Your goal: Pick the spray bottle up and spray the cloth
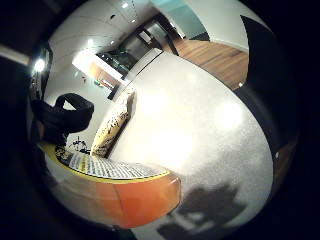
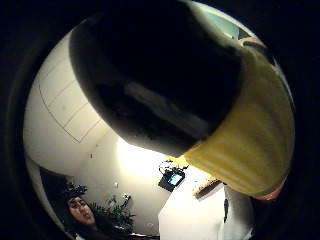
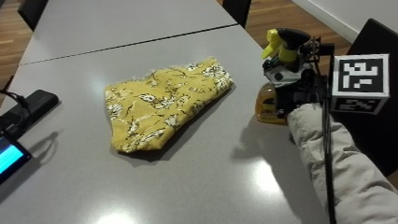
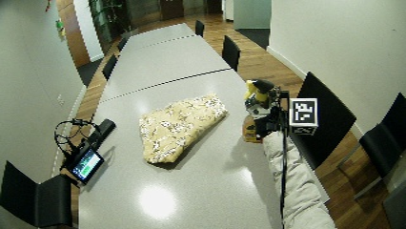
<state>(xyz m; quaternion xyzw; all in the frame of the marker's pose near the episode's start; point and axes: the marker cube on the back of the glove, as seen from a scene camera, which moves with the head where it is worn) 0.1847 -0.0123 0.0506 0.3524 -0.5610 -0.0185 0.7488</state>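
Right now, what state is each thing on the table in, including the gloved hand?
spray bottle: upright, base at or just above the table near its edge, held around the neck.
right hand: wrapped around the bottle's neck below the yellow-and-black spray head.
cloth: yellow patterned, folded, lying flat on the table beside the bottle, apart from it.
small screen device: lit, on the table's far side from the bottle.

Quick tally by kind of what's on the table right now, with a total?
Spray bottles: 1, the spray bottle, gripped by the gloved right hand
Cloths: 1, the yellow cloth
Screen devices: 1, the small screen
Black boxes: 1, the black box
Total: 4
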